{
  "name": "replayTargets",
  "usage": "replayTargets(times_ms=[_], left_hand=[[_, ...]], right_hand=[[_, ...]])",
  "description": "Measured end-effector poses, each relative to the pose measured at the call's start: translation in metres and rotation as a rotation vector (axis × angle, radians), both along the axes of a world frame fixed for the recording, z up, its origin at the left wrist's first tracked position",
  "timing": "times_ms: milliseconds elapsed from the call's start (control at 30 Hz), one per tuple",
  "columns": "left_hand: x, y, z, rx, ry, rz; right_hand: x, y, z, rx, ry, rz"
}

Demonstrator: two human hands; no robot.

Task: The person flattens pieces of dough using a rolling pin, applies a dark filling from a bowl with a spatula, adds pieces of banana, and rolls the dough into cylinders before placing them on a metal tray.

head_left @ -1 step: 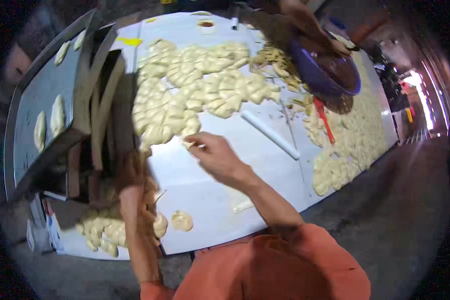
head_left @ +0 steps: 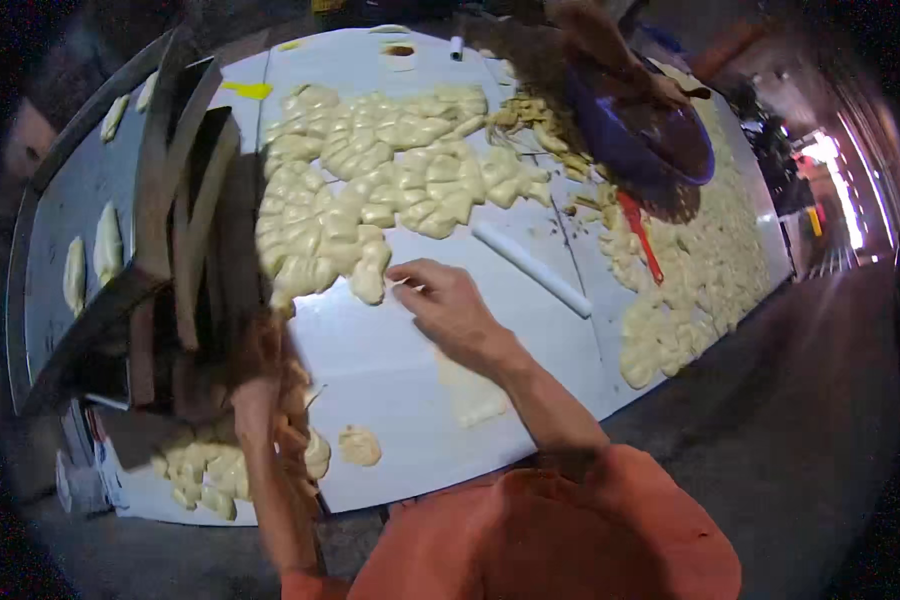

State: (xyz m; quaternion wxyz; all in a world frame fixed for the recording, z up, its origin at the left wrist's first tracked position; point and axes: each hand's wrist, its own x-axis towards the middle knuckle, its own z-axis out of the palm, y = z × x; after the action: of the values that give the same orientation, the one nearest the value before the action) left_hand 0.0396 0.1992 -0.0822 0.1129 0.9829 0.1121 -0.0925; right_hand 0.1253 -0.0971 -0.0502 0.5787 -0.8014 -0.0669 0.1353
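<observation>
Dough pieces [head_left: 370, 190] cover most of the white desk [head_left: 390, 370] — pale, folded shapes packed in a wide cluster across its far half. The right hand [head_left: 450, 305] lies flat and released on the desk at the near edge of that cluster, fingers spread toward the closest piece [head_left: 368, 283], just beside it and perhaps touching; nothing is grasped. The left hand [head_left: 270, 420] is blurred at the near-left of the cluster, beside a wooden rack [head_left: 185, 250]; whether its grip is clenched on anything I cannot tell. Small dough pieces [head_left: 205, 470] lie near it, and one round piece [head_left: 358, 445] sits apart close to the desk's near edge.

Lifting the closest piece well looks to call for a light pinch from beneath its edge, since soft dough would likely stretch or lose its fold if dragged, and for keeping the fingers off the neighbours pressed against it.

Right of the cluster lies a white rolling pin [head_left: 530, 268], with a red tool [head_left: 642, 238] beyond it and another spread of dough [head_left: 690, 280] toward the desk's right edge. Far-right of the cluster a purple bowl [head_left: 635, 135] holds something dark — its contents are unclear — and another person's hand [head_left: 595, 35] reaches over it. Left of the rack, a metal tray [head_left: 50, 200] carries a few long dough pieces [head_left: 90, 260], well apart from each other.
</observation>
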Motion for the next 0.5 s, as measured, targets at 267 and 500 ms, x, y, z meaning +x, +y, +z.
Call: replayTargets(times_ms=[267,500], left_hand=[[0.001,-0.038,0.060,-0.248,-0.120,0.063],[0.020,-0.138,0.062,-0.408,-0.226,-0.170]], right_hand=[[0.019,-0.252,-0.008,-0.736,-0.301,-0.638],[0.026,-0.329,-0.002,-0.940,-0.308,-0.253]])
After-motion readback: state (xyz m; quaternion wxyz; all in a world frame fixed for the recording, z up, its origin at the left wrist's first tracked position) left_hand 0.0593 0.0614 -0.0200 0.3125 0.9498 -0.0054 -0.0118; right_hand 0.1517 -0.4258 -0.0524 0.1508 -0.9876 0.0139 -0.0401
